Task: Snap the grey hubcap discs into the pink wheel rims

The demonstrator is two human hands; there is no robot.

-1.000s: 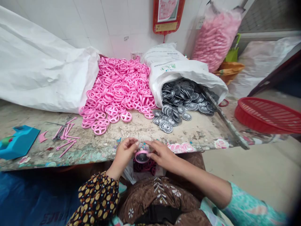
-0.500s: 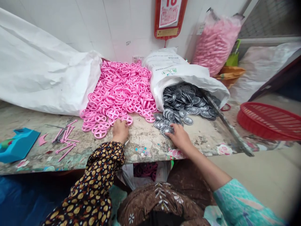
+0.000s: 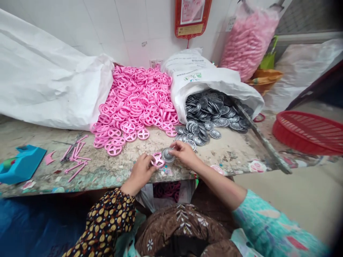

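1. Pink wheel (image 3: 157, 159): a spoked plastic ring, held tilted just above the bench (image 3: 225, 155) near its front edge, with its rim right beside a metal disc.
2. Blue plastic piece (image 3: 23, 165): on the bench, far left of the wheel.
3. Pink rods (image 3: 75, 159): a loose scatter on the bench, well left of the wheel.
4. Left hand (image 3: 139, 174): just left of the wheel, below a dark dotted sleeve (image 3: 105, 223). Its fingers curl in and close with the thumb on the wheel's rim.
5. Wheel pile (image 3: 134, 103): a heap of pink wheels behind the wheel, against a white sack (image 3: 45, 71) on the left.
6. Metal disc (image 3: 168, 155): grey and round, just right of the wheel and tilted toward it.
7. Right hand (image 3: 184, 153): right of the disc, with a teal sleeve (image 3: 268, 221) on the arm. Its fingertips and thumb come together, pinching the disc's edge.
8. Disc pile (image 3: 214, 117): grey discs spilling from a second white sack (image 3: 203, 85), behind and right of the wheel.
9. Red basket (image 3: 308, 134): far right of the wheel.
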